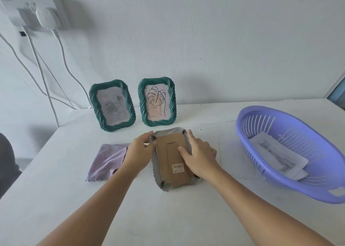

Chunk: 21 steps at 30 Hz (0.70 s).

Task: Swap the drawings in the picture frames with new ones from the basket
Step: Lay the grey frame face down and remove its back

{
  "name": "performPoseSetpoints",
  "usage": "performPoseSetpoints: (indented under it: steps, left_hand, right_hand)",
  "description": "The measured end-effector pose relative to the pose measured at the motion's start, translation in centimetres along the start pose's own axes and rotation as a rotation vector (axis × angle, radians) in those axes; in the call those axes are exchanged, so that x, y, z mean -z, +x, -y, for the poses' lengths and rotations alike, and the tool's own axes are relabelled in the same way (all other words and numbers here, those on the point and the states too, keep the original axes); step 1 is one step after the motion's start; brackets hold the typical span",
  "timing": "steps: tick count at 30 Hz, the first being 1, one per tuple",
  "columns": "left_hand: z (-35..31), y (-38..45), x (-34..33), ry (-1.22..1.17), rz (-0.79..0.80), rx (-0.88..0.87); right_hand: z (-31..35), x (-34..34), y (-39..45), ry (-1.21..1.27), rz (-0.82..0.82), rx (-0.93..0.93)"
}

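Cardboard backing (172, 159) is facing up on a frame (169, 188) lying face-down on the counter (130, 208) — the left hand (139, 152) is pinching a clip at its top-left corner, fingers (149, 135) curled, while the right hand (197, 155) is pressing flat on the backing, fingers straight. Behind, two green frames (112, 105) are standing upright against the wall. At right, a purple basket (298, 186) is holding drawings (278, 154); a pink cloth (108, 160) is lying at left.

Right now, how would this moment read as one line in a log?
stage: opening third frame | frame: face down, backing up | left hand: at top-left clip | right hand: flat on backing | basket: drawings inside
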<state>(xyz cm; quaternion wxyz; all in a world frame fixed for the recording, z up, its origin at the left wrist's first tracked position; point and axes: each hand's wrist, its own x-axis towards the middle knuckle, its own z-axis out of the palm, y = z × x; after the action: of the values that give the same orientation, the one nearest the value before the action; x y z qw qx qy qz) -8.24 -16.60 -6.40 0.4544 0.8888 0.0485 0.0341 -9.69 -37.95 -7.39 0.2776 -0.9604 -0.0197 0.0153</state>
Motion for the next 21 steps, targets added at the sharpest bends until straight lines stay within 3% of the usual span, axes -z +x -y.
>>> performPoseSetpoints:
  steps: [4, 9, 21]
  left_hand:
    - [0.0, 0.9, -0.6, 0.166, 0.05, -0.013]
    - [0.2, 1.3, -0.8, 0.208, 0.042, -0.043]
    - [0.3, 2.2, -2.0, 0.022, -0.077, 0.099]
  right_hand:
    - [-0.5, 0.0, 0.4, -0.163, 0.043, -0.04]
    - [-1.0, -0.1, 0.3, -0.158, 0.027, -0.081]
    - [-1.6, 0.8, 4.3, 0.058, -0.073, -0.192]
